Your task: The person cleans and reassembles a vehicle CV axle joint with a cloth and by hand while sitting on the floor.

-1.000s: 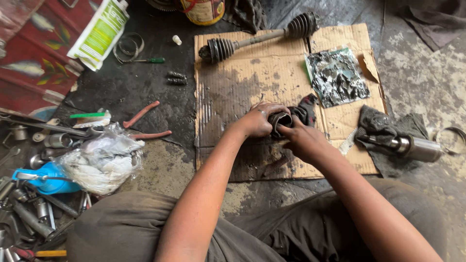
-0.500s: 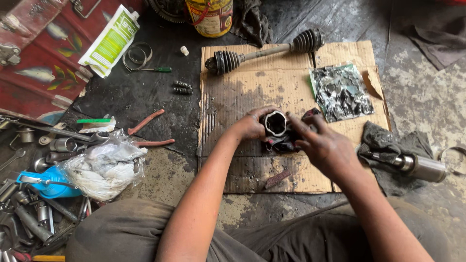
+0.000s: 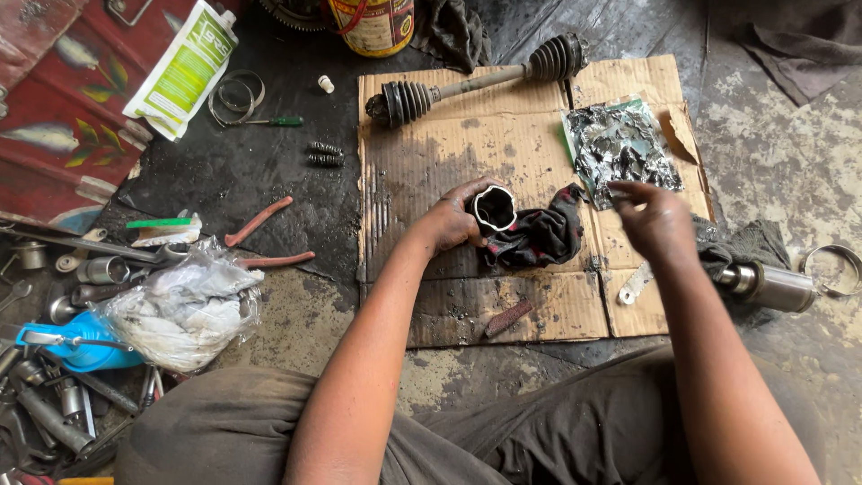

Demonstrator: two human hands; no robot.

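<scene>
My left hand [image 3: 453, 220] grips a round metal joint housing [image 3: 494, 208], its open mouth up, resting on a dark greasy rag [image 3: 543, 235] on the cardboard sheet [image 3: 449, 144]. My right hand [image 3: 654, 220] hovers to the right of the rag, greasy fingers loosely curled and pointing left, holding nothing, just below a torn foil grease packet [image 3: 620, 144]. A drive shaft with two rubber boots [image 3: 476, 83] lies across the cardboard's far edge.
Pliers [image 3: 265, 238], a white plastic bag [image 3: 184, 305] and several loose sockets and tools [image 3: 54, 395] lie at left. A white-green tube [image 3: 184, 67], metal clamps [image 3: 235, 94], a small screwdriver and a tin [image 3: 370, 22] sit at the back. A metal cylinder [image 3: 772, 286] lies on a rag at right.
My right hand has left the housing and moved right toward the foil packet. My left hand keeps hold of the housing. The view has shifted slightly.
</scene>
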